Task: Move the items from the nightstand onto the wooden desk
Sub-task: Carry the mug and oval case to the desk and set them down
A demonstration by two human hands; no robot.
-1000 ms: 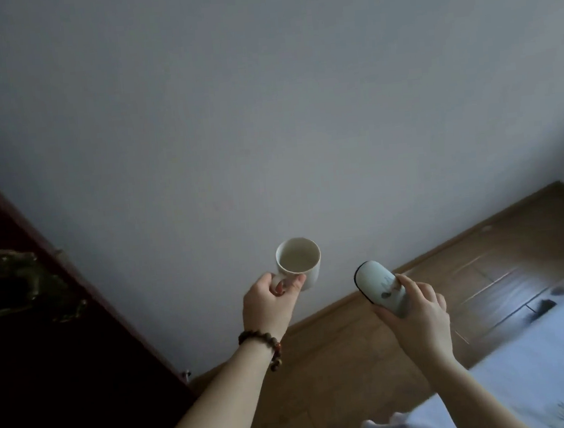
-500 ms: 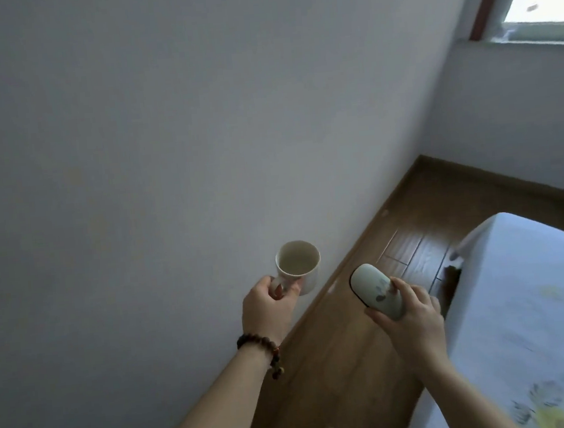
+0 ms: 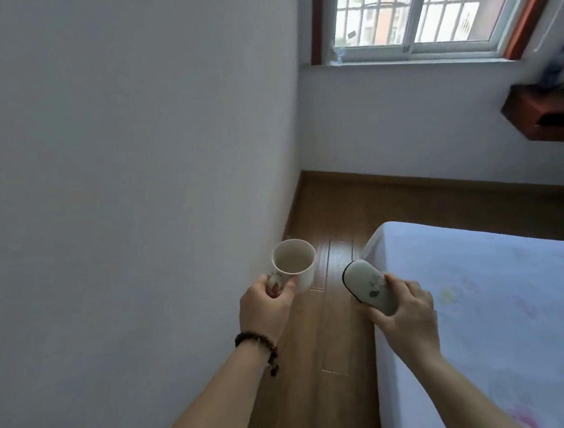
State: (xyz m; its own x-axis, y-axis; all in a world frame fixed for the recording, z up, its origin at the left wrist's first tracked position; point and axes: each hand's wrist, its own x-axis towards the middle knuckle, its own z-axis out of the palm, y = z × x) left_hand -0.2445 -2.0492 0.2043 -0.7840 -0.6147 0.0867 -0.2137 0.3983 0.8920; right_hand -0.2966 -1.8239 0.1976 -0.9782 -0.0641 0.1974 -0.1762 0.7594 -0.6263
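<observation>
My left hand (image 3: 266,309) grips a white mug (image 3: 294,265) by its handle, upright, with its mouth toward me and nothing visible inside. My right hand (image 3: 407,315) holds a pale oval case (image 3: 368,286) with a dark rim and a small print on its lid. Both are carried in the air above the wooden floor. A reddish wooden desk or shelf (image 3: 545,119) juts from the far right wall, with a bottle (image 3: 555,65) on it.
A white wall (image 3: 125,159) runs close on my left. A bed with a pale floral sheet (image 3: 494,314) fills the right. A narrow strip of wooden floor (image 3: 322,340) lies between them. A barred window (image 3: 416,7) is ahead.
My view has swung to the right: the dark wooden furniture on the left is gone, and the window, bed and far shelf have come into sight. Both hands keep their grips.
</observation>
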